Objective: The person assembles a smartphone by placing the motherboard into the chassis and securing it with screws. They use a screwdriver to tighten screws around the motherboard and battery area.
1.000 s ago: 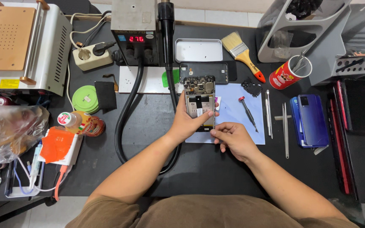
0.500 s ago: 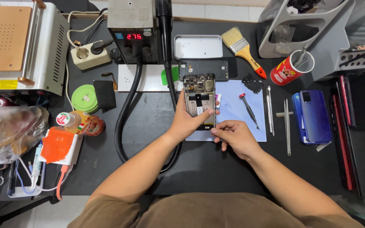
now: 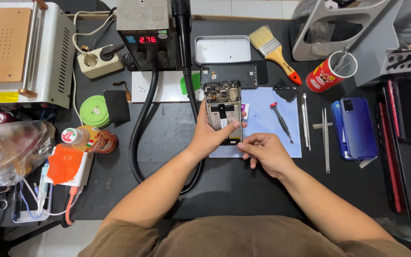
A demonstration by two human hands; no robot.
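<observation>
Opened smartphone point(image 3: 223, 112), back cover removed so that its grey metal shields and circuit board are exposed, sits just above the centre of the frame over a pale blue rectangular work mat point(image 3: 272, 124). Left hand point(image 3: 211, 135) cradles the lower half of the phone, fingers wrapped around its left edge and thumb laid across the right side near the bottom. Right hand point(image 3: 265, 151) lies just below and to the right of the phone, thumb and forefinger pinched together against the phone's lower right corner; whether a small part sits between the fingertips cannot be determined.

A red-handled precision screwdriver point(image 3: 280, 120) lies diagonally on the mat, right of the phone. Two metal tweezers point(image 3: 325, 143) rest just past the mat's right edge. Blue smartphones in a stack point(image 3: 357, 127) lie farther right. A dark detached phone back cover point(image 3: 229, 74) lies directly above the opened phone, with a shallow silver metal tray point(image 3: 222, 49) above that. A wooden-handled paintbrush point(image 3: 274, 52) lies at upper centre right. A grey hot-air rework station with a red digital display point(image 3: 146, 28) stands at upper centre left; its thick black hose point(image 3: 139, 128) loops down the black bench mat point(image 3: 167, 143).
</observation>
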